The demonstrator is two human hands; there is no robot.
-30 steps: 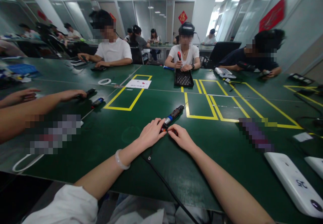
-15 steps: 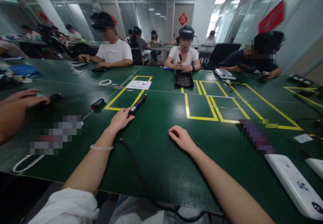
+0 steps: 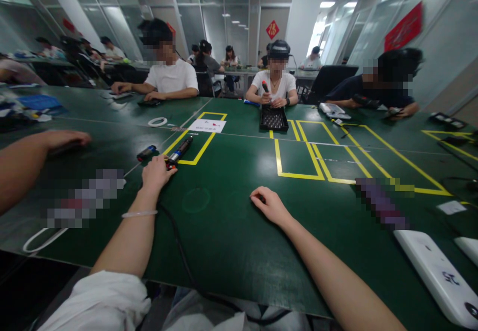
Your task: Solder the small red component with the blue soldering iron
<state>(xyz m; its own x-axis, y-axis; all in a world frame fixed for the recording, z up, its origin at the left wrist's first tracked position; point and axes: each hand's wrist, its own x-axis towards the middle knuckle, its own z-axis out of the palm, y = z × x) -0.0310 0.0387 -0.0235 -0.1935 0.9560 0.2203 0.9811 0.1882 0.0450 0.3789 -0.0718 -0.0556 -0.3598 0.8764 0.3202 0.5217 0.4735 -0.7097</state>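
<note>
"What's the setting?"

"From here I see a dark green tabletop, a shared table (image 3: 224,241) with yellow tape outlines (image 3: 300,176), and seated people (image 3: 274,79) before glass partitions (image 3: 211,22)."

"Anything obscured?"

"The right edge cuts off a white oblong device (image 3: 435,276). The left hand (image 3: 153,172) covers the near end of the slim black, silver and blue cylindrical tool (image 3: 180,151), which crosses the leftmost outline's edge."

"And the grip?"

"Left fingers and thumb pinch the tool's near end. The right hand (image 3: 272,205) curls loosely on the table; its fingertips seem tucked under, so I can't tell whether they're pressed together."
</note>
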